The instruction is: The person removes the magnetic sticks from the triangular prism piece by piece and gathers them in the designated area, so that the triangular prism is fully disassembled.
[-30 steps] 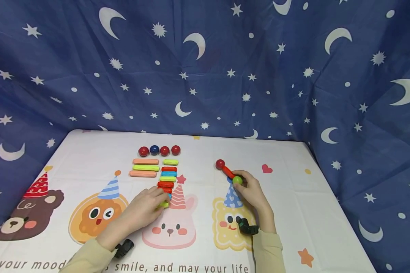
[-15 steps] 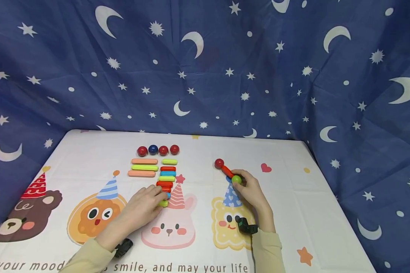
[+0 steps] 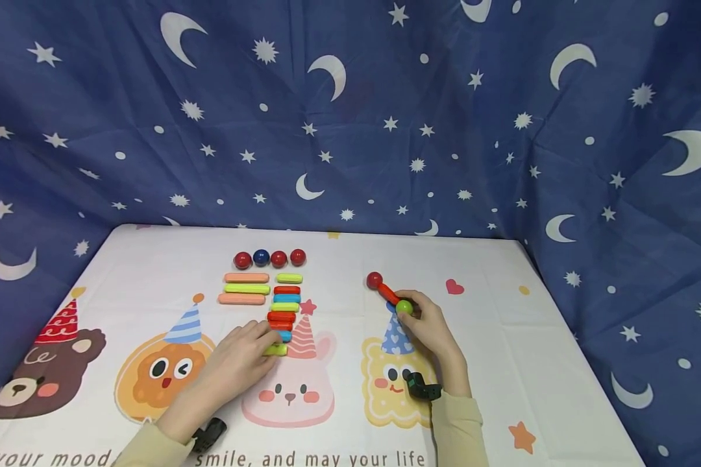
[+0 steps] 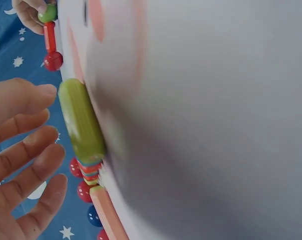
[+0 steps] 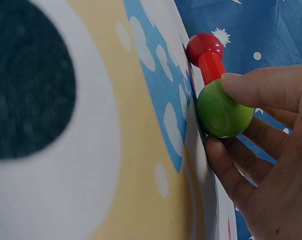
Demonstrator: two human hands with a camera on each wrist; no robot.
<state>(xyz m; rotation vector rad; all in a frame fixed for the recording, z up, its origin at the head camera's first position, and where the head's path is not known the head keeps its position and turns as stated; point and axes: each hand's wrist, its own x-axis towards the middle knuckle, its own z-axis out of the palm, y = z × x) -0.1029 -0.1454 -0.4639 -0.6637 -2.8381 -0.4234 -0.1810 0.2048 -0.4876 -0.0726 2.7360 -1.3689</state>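
My right hand (image 3: 431, 327) holds a green ball (image 5: 223, 110) between thumb and fingers, low over the tablecloth. A short red rod (image 3: 388, 294) joins that ball to a red ball (image 3: 374, 280), making a dumbbell shape. On the left, my left hand (image 3: 239, 357) hovers by the near end of a column of short rods, its fingers relaxed and apart. Closest to it is a short yellow-green rod (image 4: 82, 120), with a gap between rod and fingertips in the left wrist view. A blue rod (image 3: 285, 336) and a red rod (image 3: 281, 327) lie just beyond, partly covered by the fingers.
Farther up the column lie several more short red, blue and yellow-green rods (image 3: 287, 298). Left of them are two long orange rods and a long yellow-green rod (image 3: 247, 289). Red balls (image 3: 278, 259) and a blue ball (image 3: 261, 257) line up behind. A star-patterned curtain (image 3: 350, 117) borders the table.
My left hand has drawn back slightly from the near rods, so more of the yellow-green one shows. My right hand keeps its grip on the green ball. The head view has shifted a little.
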